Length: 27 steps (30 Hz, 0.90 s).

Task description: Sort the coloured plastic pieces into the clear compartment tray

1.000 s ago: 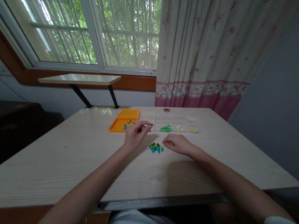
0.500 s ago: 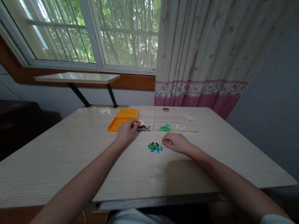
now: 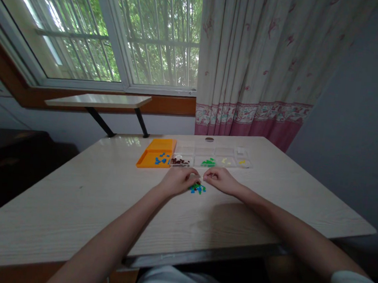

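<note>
Just below centre, my left hand [image 3: 178, 180] part-hides the pile [image 3: 198, 189], long axis unclear, while its and my right hand's [image 3: 221, 180] fingertips bunch, contents indiscernible.

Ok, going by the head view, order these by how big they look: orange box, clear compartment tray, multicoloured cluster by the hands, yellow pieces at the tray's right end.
Largest to smallest:
1. Clear compartment tray
2. Orange box
3. Multicoloured cluster, visible part only
4. Yellow pieces
</note>
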Available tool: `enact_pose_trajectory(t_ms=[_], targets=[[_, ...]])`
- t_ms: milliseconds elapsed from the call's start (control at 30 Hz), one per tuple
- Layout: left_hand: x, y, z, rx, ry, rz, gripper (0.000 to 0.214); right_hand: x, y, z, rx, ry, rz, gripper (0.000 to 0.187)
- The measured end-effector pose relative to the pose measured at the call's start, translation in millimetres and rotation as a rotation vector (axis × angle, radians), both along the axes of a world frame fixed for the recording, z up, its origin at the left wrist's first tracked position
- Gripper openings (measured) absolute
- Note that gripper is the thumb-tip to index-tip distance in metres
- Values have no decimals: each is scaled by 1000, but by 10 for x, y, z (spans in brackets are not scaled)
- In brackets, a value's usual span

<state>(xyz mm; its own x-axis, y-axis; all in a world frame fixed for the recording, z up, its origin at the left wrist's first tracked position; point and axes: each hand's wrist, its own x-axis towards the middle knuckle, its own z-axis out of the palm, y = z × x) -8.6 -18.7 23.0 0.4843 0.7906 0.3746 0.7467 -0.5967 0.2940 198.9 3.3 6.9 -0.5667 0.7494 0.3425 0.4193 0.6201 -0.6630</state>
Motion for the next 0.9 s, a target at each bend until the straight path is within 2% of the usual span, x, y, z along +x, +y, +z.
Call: enact_pose_trajectory(t_ms=[400, 533, 733, 900], targets=[[97, -68, 4, -38, -33, -5, 26, -28, -52, 30, 125, -44, -11, 20], [95, -62, -11, -27, -75, -5, 23, -19, -61, 35, 151, -55, -9, 20], [79, -43, -17, -26, -121, -1, 24, -3, -64, 23, 275, -45, -39, 15], [89, -53, -12, -53, -144, -11, 27, -12, -77, 24, 303, -34, -45, 15]])
